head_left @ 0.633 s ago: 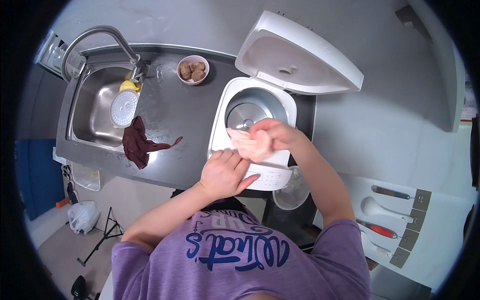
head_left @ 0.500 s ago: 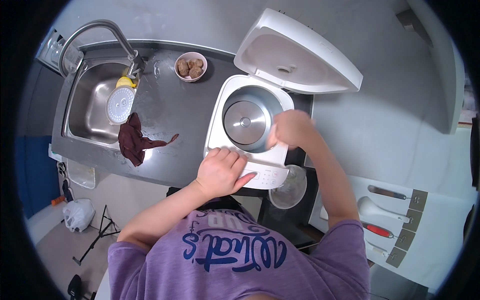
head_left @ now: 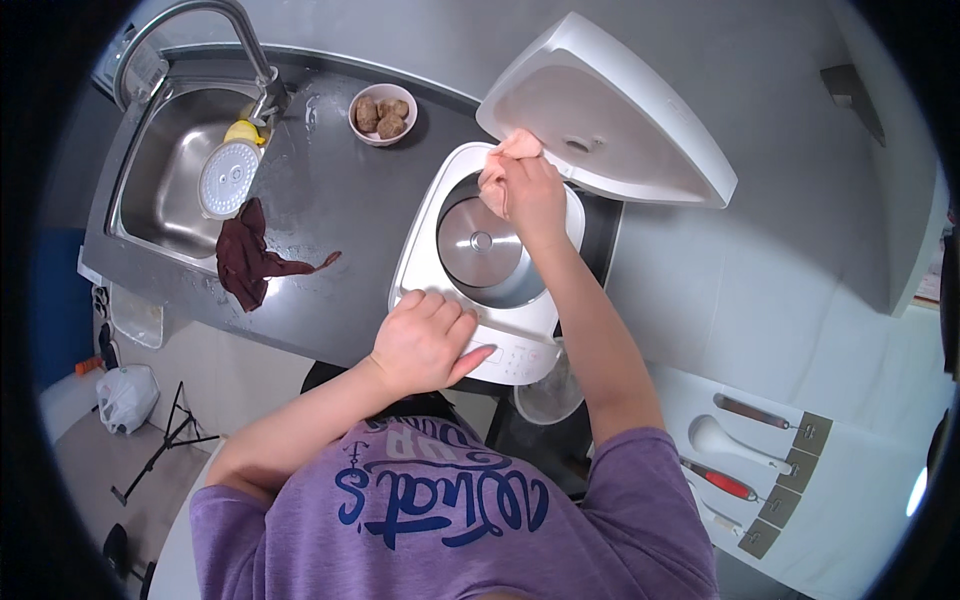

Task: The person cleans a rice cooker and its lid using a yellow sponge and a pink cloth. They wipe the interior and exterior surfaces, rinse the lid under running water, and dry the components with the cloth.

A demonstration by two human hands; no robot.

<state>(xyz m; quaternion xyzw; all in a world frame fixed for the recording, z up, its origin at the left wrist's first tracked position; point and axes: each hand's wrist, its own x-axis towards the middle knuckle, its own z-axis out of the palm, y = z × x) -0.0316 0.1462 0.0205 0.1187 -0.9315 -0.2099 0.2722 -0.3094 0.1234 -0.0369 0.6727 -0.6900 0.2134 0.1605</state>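
Note:
A white rice cooker point(head_left: 415, 235) stands on the dark countertop with its lid point(head_left: 620, 120) raised. Inside its well, a round metal heating plate point(head_left: 460, 258) shows, with no inner pot over it. My right hand point(head_left: 534, 190) is closed on a pale pink cloth point(head_left: 515, 150), bunched at the far rim of the well, close to the lid hinge. At the front left corner, my left hand point(head_left: 425, 340) rests with its fingers curled over the cooker's front edge and its thumb along the control panel.
Several brown round lumps sit in a small bowl point(head_left: 383, 140) at the back. To the left is a steel sink point(head_left: 165, 190) with a faucet point(head_left: 240, 30), a white perforated disc point(head_left: 230, 178) and a dark red cloth point(head_left: 243, 262). Utensils, including a white ladle point(head_left: 735, 445), hang at right.
My right hand has gone from the right side of the cooker's well to its far rim, carrying the pink cloth. My left hand keeps its place on the cooker's front.

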